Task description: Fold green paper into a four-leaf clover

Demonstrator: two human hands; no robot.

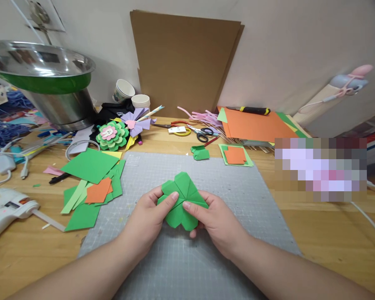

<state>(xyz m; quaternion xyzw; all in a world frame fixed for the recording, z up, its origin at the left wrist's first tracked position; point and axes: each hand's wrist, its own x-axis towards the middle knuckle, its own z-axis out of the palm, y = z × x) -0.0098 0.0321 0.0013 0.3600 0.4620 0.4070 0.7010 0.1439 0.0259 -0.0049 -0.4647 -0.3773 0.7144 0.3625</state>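
A green paper flower shape (pixel 181 212) with creased, rounded petals is held above the grey cutting mat (pixel 137 266). My left hand (pixel 150 212) pinches its left side, the thumb lying on top near the middle. On the right side, my right hand (pixel 217 216) grips it, thumb on top close to the centre and fingers partly hidden underneath. Behind it on the mat's far edge lies a small folded green paper piece (pixel 200 153). Beside that piece is a stack of small orange and green squares (pixel 235 155).
Green paper scraps (pixel 90 164) lie left, near a white glue gun (pixel 11 210). Scissors (pixel 203 134), a paper flower (pixel 112 135) and a metal bowl (pixel 40 62) stand or lie behind. A cutter (pixel 253 110) rests on orange sheets (pixel 256 125). A blurred patch covers the right.
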